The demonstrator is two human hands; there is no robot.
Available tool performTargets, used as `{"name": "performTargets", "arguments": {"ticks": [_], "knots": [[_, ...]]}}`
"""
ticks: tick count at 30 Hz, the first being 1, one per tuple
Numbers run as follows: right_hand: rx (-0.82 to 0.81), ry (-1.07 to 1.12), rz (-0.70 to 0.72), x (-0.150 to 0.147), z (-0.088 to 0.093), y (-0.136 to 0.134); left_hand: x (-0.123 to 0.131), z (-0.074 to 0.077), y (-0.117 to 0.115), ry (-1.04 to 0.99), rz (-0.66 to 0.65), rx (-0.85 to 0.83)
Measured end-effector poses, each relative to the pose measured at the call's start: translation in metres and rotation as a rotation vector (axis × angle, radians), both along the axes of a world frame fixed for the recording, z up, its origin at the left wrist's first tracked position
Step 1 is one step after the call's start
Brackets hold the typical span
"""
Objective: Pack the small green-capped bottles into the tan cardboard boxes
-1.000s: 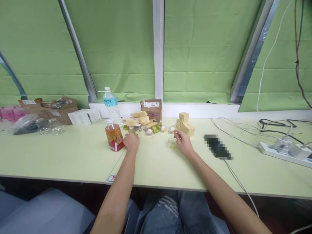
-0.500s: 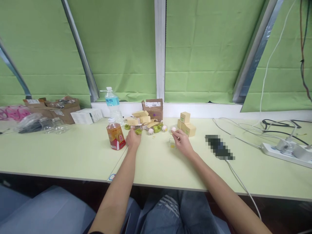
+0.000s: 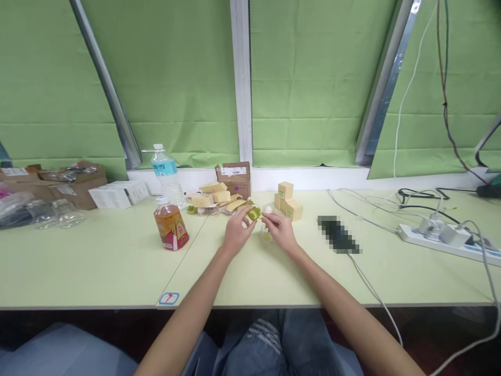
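My left hand [image 3: 237, 231] is closed, its thumb and fingers pinching a small green piece [image 3: 254, 213] above the table. Close to it on the right, my right hand [image 3: 282, 232] has its fingertips pressed together at the edge of the green piece. Whatever those fingertips grip is too small to make out. Under my right fingers lies a small see-through container [image 3: 266, 236] with something yellow in it. A whitish round item [image 3: 268, 209] shows just behind the right fingers, partly hidden.
Small yellow boxes [image 3: 293, 210] are stacked right of the hands. Opened yellow boxes [image 3: 201, 200] and a brown carton [image 3: 238, 189] lie behind. Left stand a drink bottle [image 3: 171, 227] and a water bottle [image 3: 166, 175]. A pixelated dark object [image 3: 338, 234] and power strip [image 3: 450, 243] lie right.
My left hand has moved right from the pile near the drink bottle and now holds the green piece up beside my right hand. The view has shifted to the right.
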State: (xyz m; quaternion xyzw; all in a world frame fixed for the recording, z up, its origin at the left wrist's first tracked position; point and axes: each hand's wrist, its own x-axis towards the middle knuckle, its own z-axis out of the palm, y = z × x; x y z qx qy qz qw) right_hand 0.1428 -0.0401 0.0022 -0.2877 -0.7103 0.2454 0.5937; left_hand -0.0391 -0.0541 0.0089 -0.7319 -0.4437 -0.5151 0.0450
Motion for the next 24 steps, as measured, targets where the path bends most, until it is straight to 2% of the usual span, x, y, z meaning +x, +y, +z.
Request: {"name": "performTargets", "arguments": {"ticks": [5,9,12,17,21,24], "knots": [[-0.134,0.068,-0.003,0.002,-0.004,0.008,0.002,-0.001,0.0,0.289,0.127,-0.021],[-0.08,-0.007,-0.041,0.002,-0.007,0.009,-0.013,-0.001,0.002,0.485,0.178,-0.013],[-0.02,-0.096,-0.046,0.002,-0.008,0.008,-0.024,-0.001,0.003,0.519,0.17,-0.024],[-0.033,-0.041,-0.016,0.001,-0.004,0.003,-0.025,0.004,0.0,0.342,0.123,0.008],[-0.136,0.11,0.065,0.0,0.004,-0.005,-0.011,0.005,-0.003,0.071,0.019,0.013],[-0.237,0.209,0.117,-0.001,0.009,-0.008,0.0,0.002,-0.003,-0.024,-0.036,-0.007]]}}
